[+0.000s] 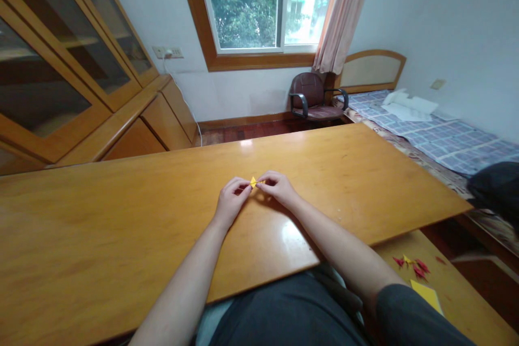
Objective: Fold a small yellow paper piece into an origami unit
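Note:
Both my hands meet over the middle of a long wooden table (121,227). Between the fingertips is a small folded yellow paper piece (253,181). My left hand (232,200) pinches its left side with fingers curled. My right hand (278,188) pinches its right side, fingers closed too. Most of the paper is hidden by my fingers.
A lower wooden surface (454,292) at the right holds several small red and yellow folded papers (413,267) and a yellow sheet (425,294). A brown armchair (314,96) and a bed (438,130) stand beyond the table. Glass-door cabinets (68,65) line the left wall.

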Tool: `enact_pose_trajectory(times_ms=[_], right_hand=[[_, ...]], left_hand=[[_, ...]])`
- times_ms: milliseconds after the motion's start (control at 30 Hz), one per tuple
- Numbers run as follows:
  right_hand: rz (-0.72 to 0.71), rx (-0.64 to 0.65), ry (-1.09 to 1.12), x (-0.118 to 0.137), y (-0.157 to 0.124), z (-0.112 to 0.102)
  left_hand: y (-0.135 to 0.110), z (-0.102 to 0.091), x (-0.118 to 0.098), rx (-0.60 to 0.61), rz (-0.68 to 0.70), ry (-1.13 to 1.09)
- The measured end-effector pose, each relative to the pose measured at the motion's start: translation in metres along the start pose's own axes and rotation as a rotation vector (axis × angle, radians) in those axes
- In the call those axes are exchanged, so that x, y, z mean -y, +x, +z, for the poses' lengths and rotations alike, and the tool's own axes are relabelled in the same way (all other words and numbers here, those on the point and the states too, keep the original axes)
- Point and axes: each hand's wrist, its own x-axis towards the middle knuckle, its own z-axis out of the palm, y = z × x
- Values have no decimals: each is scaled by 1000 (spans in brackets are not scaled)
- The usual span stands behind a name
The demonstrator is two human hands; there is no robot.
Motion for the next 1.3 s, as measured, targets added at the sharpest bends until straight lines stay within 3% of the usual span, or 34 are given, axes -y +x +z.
enact_pose_trajectory(times_ms=[533, 1300], right_hand=[[-60, 7, -54, 0, 0, -1], [-73, 43, -99, 2, 0, -2]], left_hand=[[0, -3, -4, -24, 56, 25], [1, -4, 1, -21, -24, -58]])
